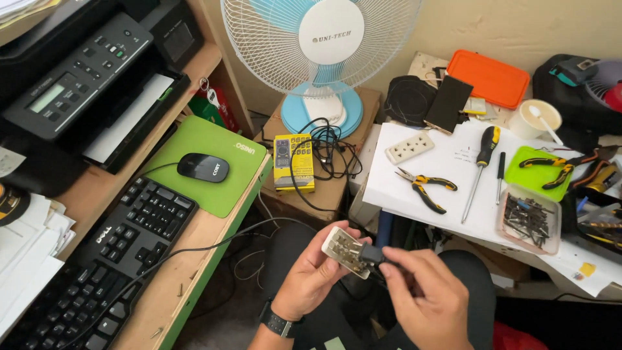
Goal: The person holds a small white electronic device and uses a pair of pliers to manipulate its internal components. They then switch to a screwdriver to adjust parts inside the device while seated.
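Note:
My left hand (pixel 311 275) holds a small beige socket plate (pixel 345 251) low in the middle of the head view, its back with metal contacts turned up. My right hand (pixel 431 298) pinches a black plug-like part (pixel 372 254) against the plate's right end. A dark watch sits on my left wrist. Both hands hover over my lap, in front of the white work surface (pixel 447 188).
On the white surface lie a white socket cover (pixel 409 147), yellow-black pliers (pixel 424 188), a large screwdriver (pixel 481 168), a slim one (pixel 499 175), a green lid with cutters (pixel 551 170) and a screw tray (pixel 529 219). A fan (pixel 322 48), yellow tester (pixel 293 161), keyboard (pixel 110 259), mouse (pixel 202 167) and printer (pixel 84 78) stand left.

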